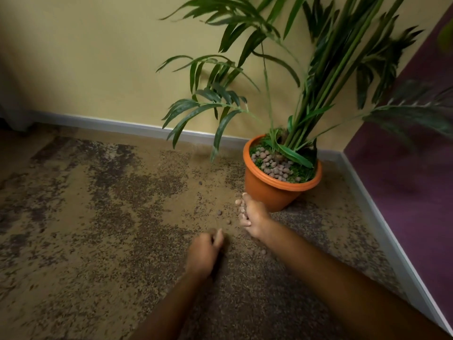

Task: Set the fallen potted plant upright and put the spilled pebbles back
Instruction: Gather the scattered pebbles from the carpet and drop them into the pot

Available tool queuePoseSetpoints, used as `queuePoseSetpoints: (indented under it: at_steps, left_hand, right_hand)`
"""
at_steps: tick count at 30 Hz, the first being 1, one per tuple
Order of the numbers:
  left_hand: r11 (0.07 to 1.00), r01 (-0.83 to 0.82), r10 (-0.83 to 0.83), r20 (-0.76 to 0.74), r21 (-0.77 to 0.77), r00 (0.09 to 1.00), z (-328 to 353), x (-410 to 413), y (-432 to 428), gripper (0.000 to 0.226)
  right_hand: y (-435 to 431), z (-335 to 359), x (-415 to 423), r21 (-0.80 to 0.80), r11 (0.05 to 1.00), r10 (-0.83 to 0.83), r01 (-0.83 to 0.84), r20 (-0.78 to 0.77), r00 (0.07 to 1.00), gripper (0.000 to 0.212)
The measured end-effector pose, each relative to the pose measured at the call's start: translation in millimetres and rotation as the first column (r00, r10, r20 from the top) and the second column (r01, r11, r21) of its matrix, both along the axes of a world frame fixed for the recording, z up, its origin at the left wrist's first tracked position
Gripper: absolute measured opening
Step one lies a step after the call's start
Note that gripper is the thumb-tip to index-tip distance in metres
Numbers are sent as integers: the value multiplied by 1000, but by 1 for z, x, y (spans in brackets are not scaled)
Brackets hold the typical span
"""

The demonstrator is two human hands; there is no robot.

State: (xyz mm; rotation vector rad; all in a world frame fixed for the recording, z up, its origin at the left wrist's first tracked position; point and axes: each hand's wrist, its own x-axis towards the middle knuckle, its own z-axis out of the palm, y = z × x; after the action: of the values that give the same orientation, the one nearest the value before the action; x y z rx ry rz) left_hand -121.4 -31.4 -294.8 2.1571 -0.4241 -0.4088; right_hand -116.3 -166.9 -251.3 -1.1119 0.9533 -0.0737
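Observation:
An orange plastic pot (269, 192) stands upright in the room's corner with a tall green palm plant (318, 82) in it. Brown clay pebbles (274, 164) lie on the green moss inside the pot. A few loose pebbles (220, 212) are scattered on the carpet left of the pot. My right hand (252, 214) is low beside the pot's base, fingers curled round several pebbles. My left hand (204, 253) rests on the carpet closer to me, fingers curled with the tips pinched together; what it holds is hidden.
Mottled tan and brown carpet (98, 217) covers the floor. A yellow wall with a grey skirting board (122, 125) runs behind; a purple wall (416, 180) closes the right side. Palm fronds hang low over the carpet left of the pot.

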Motion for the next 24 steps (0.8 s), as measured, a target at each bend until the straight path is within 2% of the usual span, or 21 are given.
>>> queuePoseSetpoints:
  at_steps: [1,2,3,4,5,6,8,10,14,17,19,21,23,24]
  left_hand:
    - [979,-128,100,-174,-156,980,8,0,-7,39]
    - [909,-304,185,-377,-285,908,15,1,-14,41]
    - [799,-489,222,-584,-350,781,22,3,-21,43]
    - [680,-639,192,-753,-360,629,29,6,-27,45]
    - [579,-735,116,-858,-352,501,35,10,-32,45]
    - [515,-789,35,-911,-336,411,40,15,-36,46]
    - [452,-835,-77,-946,-315,315,51,22,-42,44]
    - [398,-869,-147,-956,-293,255,67,24,-49,44]
    - [213,-951,-295,-942,-225,157,99,29,-67,44]
    - [81,-985,-384,-916,-154,112,114,30,-81,43]
    - [69,-988,-393,-914,-138,100,120,28,-90,45]
    - [120,-981,-378,-921,-149,94,125,27,-98,47]
    - [194,-965,-340,-935,-175,101,127,30,-105,43]
    - [233,-953,-316,-942,-195,116,128,34,-108,41]
  right_hand:
    - [-1,11,1,127,991,-37,32,41,998,43]
    - [-4,23,3,233,971,-71,51,78,994,44]
    - [-7,35,4,316,946,-105,65,112,988,45]
    - [-12,47,6,381,921,-142,77,145,979,47]
    - [-17,58,8,435,896,-181,87,179,967,48]
    - [-21,68,10,484,870,-220,95,209,953,49]
    - [-28,87,15,561,821,-298,111,255,920,48]
    - [-32,102,20,558,815,-360,155,277,891,46]
    - [-37,120,31,555,764,-540,330,268,798,39]
    - [-44,132,38,617,696,-642,368,304,704,42]
    - [-50,139,42,652,671,-675,354,338,656,44]
    - [-55,145,46,624,705,-653,337,386,651,40]
    - [-58,147,50,523,780,-584,344,410,701,28]
    - [-59,146,51,455,822,-533,343,400,746,30]
